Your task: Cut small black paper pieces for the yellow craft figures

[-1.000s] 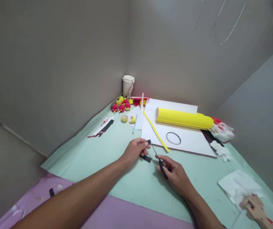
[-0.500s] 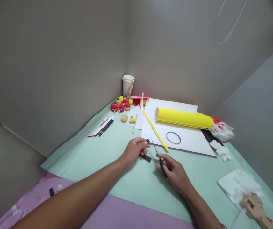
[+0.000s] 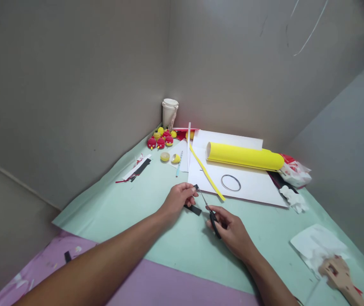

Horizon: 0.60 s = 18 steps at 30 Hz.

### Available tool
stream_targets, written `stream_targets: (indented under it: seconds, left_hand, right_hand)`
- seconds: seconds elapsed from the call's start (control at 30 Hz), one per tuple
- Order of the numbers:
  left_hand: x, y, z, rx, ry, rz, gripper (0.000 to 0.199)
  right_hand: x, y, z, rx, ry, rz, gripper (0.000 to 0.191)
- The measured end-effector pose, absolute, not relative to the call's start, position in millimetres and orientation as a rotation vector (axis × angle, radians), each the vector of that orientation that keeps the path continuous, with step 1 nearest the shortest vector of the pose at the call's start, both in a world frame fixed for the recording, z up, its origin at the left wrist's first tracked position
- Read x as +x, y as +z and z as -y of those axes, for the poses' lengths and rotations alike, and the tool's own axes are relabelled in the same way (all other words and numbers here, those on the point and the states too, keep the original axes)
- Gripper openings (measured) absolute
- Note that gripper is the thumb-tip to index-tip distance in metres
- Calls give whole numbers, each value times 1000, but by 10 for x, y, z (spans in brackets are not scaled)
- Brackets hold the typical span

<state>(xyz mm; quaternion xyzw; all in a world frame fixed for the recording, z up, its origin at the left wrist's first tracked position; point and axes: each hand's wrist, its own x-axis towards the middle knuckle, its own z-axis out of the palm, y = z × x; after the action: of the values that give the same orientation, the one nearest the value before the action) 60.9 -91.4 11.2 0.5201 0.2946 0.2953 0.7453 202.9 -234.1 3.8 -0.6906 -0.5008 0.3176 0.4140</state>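
My left hand [image 3: 182, 196] is closed, pinching a small black strip [image 3: 196, 187] between thumb and fingers. Under that hand a longer black strip [image 3: 195, 210] slants across the green table cover; whether the fingers touch it I cannot tell. Scissors [image 3: 213, 221] with black handles are in my right hand [image 3: 229, 229], its fingers wrapped around them. Their thin blades point up and left, with the tips at the small strip's edge. A yellow strip [image 3: 207, 174] lies just beyond the blades, partly over a large white sheet [image 3: 255, 191].
A yellow paper roll [image 3: 245, 157] and a dark ring [image 3: 231, 183] lie on the white sheet. Several red and yellow figures [image 3: 160, 143] stand near a white cup [image 3: 170, 112] in the corner. Paper strips [image 3: 137, 167] lie at left, a tan glue gun [image 3: 337, 272] at lower right.
My right hand has brought the scissors slightly left, so the blade tips now meet the small black strip. The left hand keeps its pinch. The whole view has shifted slightly.
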Motion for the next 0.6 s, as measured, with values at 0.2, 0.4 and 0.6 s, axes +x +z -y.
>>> stream_targets:
  seconds: [0.2,0.4,0.6]
  left_hand:
    - [605,101,905,1166,627,-641,19]
    - [601,132,917,1161,625,-642,18]
    - [602,147,923,1149,627,-648,18]
  right_hand:
    - [2025,53,2342,-1735,788,1269,37]
    - [2025,50,2342,-1722,752,1281,36]
    - [2025,48,2344,-1731,738,1274,35]
